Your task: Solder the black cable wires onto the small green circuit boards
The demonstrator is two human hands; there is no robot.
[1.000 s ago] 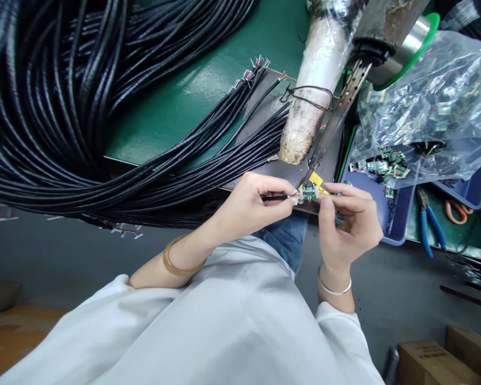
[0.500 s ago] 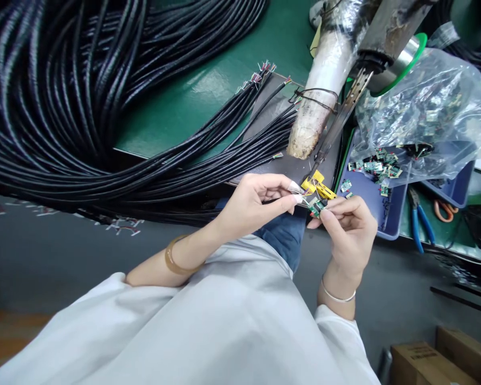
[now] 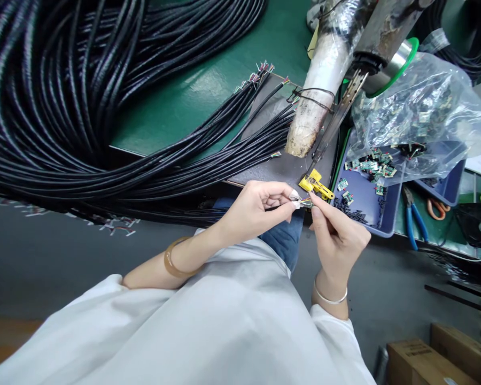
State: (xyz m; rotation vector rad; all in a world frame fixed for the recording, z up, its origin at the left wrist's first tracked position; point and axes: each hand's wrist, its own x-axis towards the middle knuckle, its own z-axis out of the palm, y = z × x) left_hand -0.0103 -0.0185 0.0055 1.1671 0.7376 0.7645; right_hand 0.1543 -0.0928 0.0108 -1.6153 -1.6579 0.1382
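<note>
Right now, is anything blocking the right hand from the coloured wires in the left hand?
Nothing visible: the right hand is right at the coloured wires beside the left hand. The yellow piece sits just beyond, not between.

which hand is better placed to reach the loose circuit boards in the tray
Probably the right hand: it is nearer the tray and those circuit boards, while the left hand pinches coloured wires farther off.

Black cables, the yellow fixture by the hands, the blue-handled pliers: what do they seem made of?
Black cables: probably PVC or rubber jackets, semi-gloss, judging by bright highlights.
Yellow fixture: likely plastic, evenly coloured; finish unclear at this size.
Blue-handled pliers: apparently dull metal head, with plastic- or rubber-coated handles, suggested by their uniform blue.
</note>
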